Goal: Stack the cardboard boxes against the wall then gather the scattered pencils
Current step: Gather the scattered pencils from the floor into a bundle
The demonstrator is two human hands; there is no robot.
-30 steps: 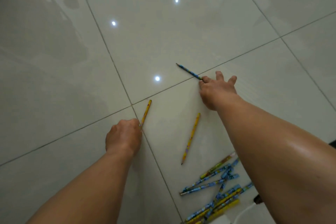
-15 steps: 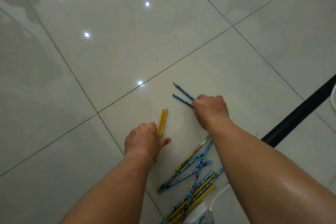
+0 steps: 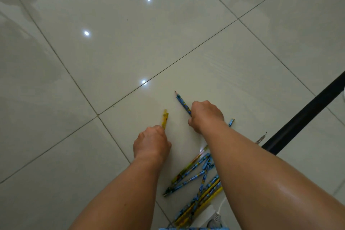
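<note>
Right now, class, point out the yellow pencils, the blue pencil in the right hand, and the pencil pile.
yellow pencils [image 3: 165, 119]: head view, ends beyond the left hand [image 3: 151, 142].
blue pencil [image 3: 183, 104]: head view, shaft above the right hand [image 3: 205, 115].
pencil pile [image 3: 205, 168]: head view, crossed blue pencils mid-pile.

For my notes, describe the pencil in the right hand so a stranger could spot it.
Find the black bar crossing the floor on the right; the right hand is fisted just left of it. The blue pencil pokes from that fist, sharpened tip pointing away. The left hand holds yellow pencils, and the pile lies loose.
</note>
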